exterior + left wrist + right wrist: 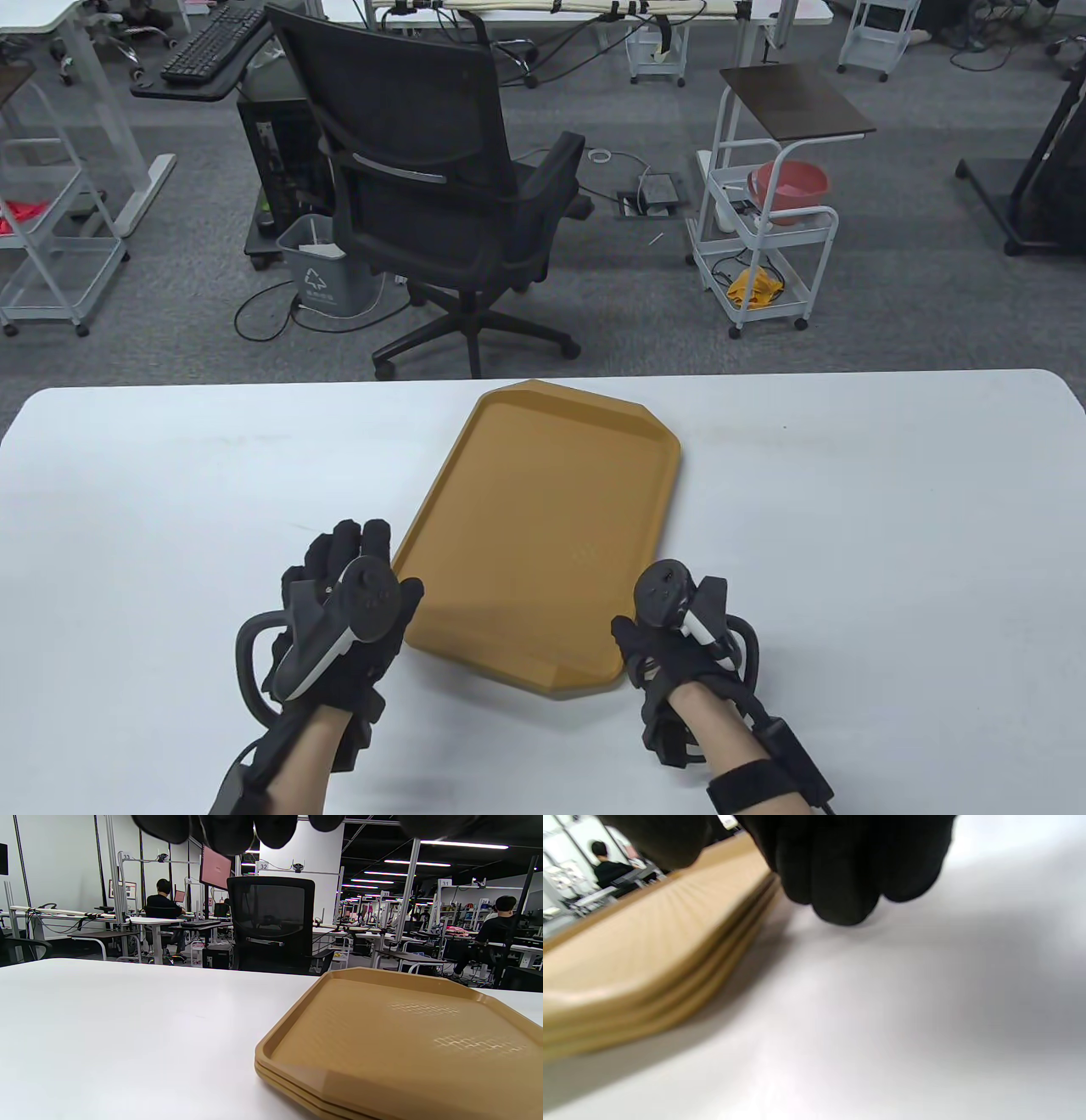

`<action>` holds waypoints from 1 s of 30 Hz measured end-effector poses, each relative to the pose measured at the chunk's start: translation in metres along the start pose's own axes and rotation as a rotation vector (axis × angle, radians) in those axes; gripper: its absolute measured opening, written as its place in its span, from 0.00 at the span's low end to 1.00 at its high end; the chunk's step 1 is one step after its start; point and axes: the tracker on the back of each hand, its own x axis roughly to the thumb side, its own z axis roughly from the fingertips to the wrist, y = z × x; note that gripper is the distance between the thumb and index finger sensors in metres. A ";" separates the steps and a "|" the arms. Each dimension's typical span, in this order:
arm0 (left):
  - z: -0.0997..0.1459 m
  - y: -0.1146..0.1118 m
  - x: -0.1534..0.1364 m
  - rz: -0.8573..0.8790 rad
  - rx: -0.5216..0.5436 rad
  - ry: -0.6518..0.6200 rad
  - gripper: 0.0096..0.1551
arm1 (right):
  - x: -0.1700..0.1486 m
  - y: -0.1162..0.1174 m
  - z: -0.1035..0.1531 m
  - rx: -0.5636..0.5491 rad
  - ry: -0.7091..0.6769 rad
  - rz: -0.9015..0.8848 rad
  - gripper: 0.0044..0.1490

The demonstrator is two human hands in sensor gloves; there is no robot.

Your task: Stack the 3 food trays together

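Three tan food trays lie nested in one stack at the middle of the white table. Their layered rims show in the left wrist view and in the right wrist view. My left hand is just left of the stack's near-left corner, with its fingers stretched out above the table and holding nothing. My right hand is at the stack's near-right corner. Its fingers are curled down close to the table beside the tray edge. Whether they touch the rim is unclear.
A black office chair stands behind the table's far edge. A white trolley with a red basin stands on the floor at the back right. The stack sits at an angle, its far end near the table's far edge.
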 end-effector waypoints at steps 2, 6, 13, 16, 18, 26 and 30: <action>0.001 0.001 -0.001 0.003 0.008 -0.001 0.46 | 0.003 -0.015 0.009 -0.067 -0.052 0.011 0.46; 0.002 0.004 -0.001 0.015 0.017 -0.004 0.46 | 0.012 -0.048 0.033 -0.162 -0.176 0.037 0.47; 0.006 0.012 -0.004 0.039 0.066 -0.019 0.48 | 0.012 -0.087 0.069 -0.366 -0.265 0.053 0.50; 0.007 0.015 -0.004 0.047 0.091 -0.029 0.49 | 0.003 -0.094 0.078 -0.407 -0.282 0.039 0.51; 0.008 0.017 -0.005 0.055 0.109 -0.032 0.49 | -0.004 -0.101 0.082 -0.434 -0.279 0.052 0.51; 0.008 0.017 -0.004 0.049 0.139 -0.020 0.48 | -0.014 -0.109 0.092 -0.472 -0.278 0.062 0.50; 0.006 0.014 -0.003 0.030 0.126 -0.017 0.48 | -0.018 -0.109 0.091 -0.460 -0.271 0.048 0.50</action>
